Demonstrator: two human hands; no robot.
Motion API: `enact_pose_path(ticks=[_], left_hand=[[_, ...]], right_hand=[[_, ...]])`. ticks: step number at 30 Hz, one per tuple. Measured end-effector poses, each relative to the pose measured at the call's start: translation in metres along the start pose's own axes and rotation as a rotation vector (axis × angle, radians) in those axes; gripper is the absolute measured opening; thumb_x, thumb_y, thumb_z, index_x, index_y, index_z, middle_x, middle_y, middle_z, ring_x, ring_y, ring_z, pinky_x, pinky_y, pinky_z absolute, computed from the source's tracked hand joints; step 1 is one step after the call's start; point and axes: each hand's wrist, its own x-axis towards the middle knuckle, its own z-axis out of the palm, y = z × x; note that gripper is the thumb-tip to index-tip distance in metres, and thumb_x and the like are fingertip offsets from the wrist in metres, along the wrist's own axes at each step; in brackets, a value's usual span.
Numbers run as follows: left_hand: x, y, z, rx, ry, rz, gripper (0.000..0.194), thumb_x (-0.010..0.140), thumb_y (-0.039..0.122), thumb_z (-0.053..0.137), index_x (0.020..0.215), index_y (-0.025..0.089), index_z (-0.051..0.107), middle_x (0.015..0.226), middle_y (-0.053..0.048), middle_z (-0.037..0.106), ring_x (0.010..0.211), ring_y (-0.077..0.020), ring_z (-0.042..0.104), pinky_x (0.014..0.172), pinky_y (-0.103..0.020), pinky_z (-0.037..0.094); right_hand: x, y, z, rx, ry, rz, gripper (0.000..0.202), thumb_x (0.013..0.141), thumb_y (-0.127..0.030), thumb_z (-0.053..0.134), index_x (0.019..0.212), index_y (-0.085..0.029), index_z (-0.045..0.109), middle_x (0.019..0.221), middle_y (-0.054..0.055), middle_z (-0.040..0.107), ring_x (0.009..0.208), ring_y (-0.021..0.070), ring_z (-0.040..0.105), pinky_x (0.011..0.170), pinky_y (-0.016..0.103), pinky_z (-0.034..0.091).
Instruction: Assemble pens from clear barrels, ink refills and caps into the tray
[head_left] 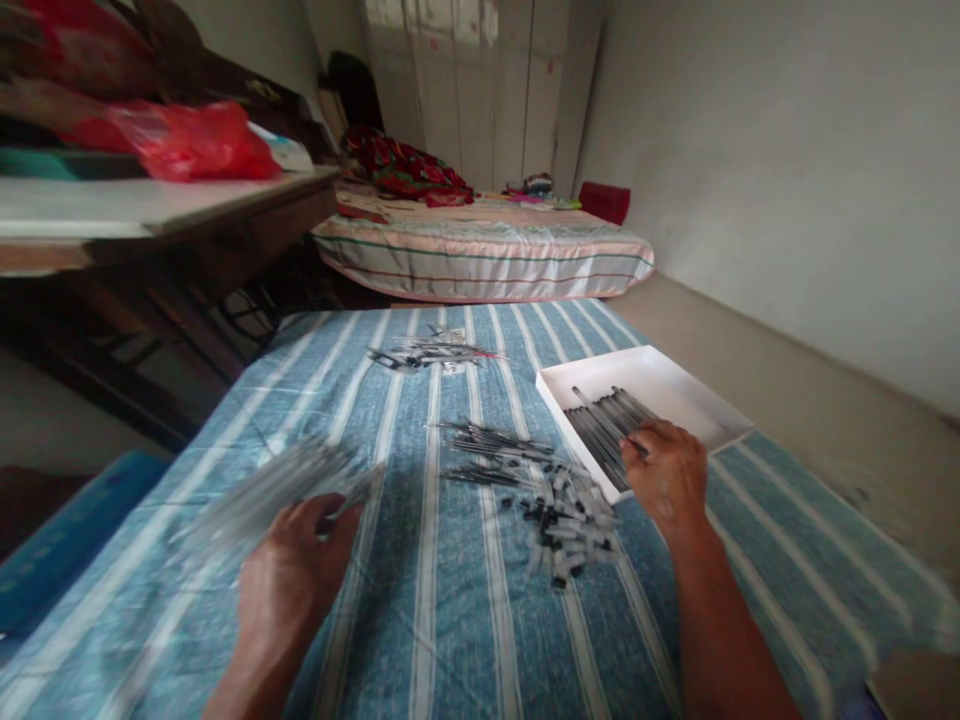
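My left hand (300,560) is at the left of the cloth, with thumb and fingers closed on a pale, clear pen barrel (370,486), blurred by motion. Beside it lies a heap of clear pen barrels (270,495). Over the white box (694,400) at the right, my right hand (667,470) has its fingers pinched on a dark pen end. Grey-black pens (600,425) lie side by side in the box, some partly behind that hand. Between the hands are thin dark refills (495,440) and a pile of clear caps with black parts (566,520).
A striped blue cloth (405,560) covers the work surface. Toward its far edge lies another group of thin pen parts (435,352). A desk (172,205) with a red plastic bag (199,140) stands at left, a bed (487,245) behind, and a blue stool (82,530) at lower left.
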Motion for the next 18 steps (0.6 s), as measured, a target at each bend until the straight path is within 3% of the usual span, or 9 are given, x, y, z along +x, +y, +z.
enact_pose_path(ticks=[4,6,9,12,15,18], left_hand=[[0.000,-0.006,0.001,0.022,0.023,0.021,0.009,0.060,0.030,0.072,0.066,0.023,0.068,0.068,-0.005,0.061,0.057,-0.0213,0.055,0.050,-0.025,0.034],[-0.002,-0.008,0.003,0.226,0.011,0.018,0.012,0.070,0.029,0.063,0.075,0.021,0.070,0.079,-0.008,0.064,0.066,-0.0242,0.059,0.053,-0.028,0.039],[-0.006,-0.009,0.006,0.464,-0.071,0.040,0.027,0.081,0.030,0.051,0.095,0.017,0.069,0.093,-0.012,0.065,0.080,-0.0261,0.062,0.066,-0.033,0.047],[-0.008,-0.010,0.007,0.579,-0.107,0.036,0.031,0.083,0.029,0.049,0.104,0.015,0.067,0.097,-0.012,0.065,0.090,-0.0263,0.062,0.073,-0.033,0.049],[-0.008,-0.011,0.007,0.661,-0.152,0.033,0.030,0.083,0.029,0.049,0.104,0.016,0.067,0.097,-0.011,0.065,0.093,-0.0255,0.061,0.075,-0.032,0.049],[-0.008,-0.010,0.007,0.720,-0.192,0.056,0.026,0.084,0.029,0.049,0.096,0.019,0.068,0.096,-0.009,0.064,0.091,-0.0241,0.061,0.075,-0.031,0.048]], right_hand=[[-0.003,0.000,-0.006,-0.158,-0.159,0.021,0.024,0.080,-0.028,0.052,0.075,-0.019,0.073,0.098,0.010,0.068,0.093,0.0270,0.056,0.080,0.039,0.036],[-0.006,0.001,-0.004,-0.210,-0.156,0.032,0.026,0.081,-0.032,0.051,0.074,-0.019,0.073,0.097,0.009,0.069,0.094,0.0278,0.055,0.080,0.040,0.036],[-0.011,0.003,0.003,-0.228,-0.101,0.009,0.033,0.082,-0.039,0.050,0.070,-0.018,0.072,0.092,0.010,0.069,0.091,0.0281,0.056,0.077,0.039,0.037],[-0.014,0.007,0.012,-0.212,-0.037,-0.042,0.034,0.082,-0.040,0.051,0.066,-0.017,0.070,0.085,0.012,0.068,0.085,0.0294,0.057,0.072,0.039,0.039],[-0.014,0.009,0.018,-0.163,0.103,-0.080,0.029,0.080,-0.038,0.054,0.067,-0.016,0.068,0.078,0.013,0.066,0.079,0.0297,0.057,0.070,0.040,0.041],[-0.012,0.002,0.017,0.044,0.285,-0.192,0.024,0.081,-0.031,0.055,0.065,-0.016,0.063,0.072,0.011,0.065,0.075,0.0255,0.058,0.073,0.038,0.044]])
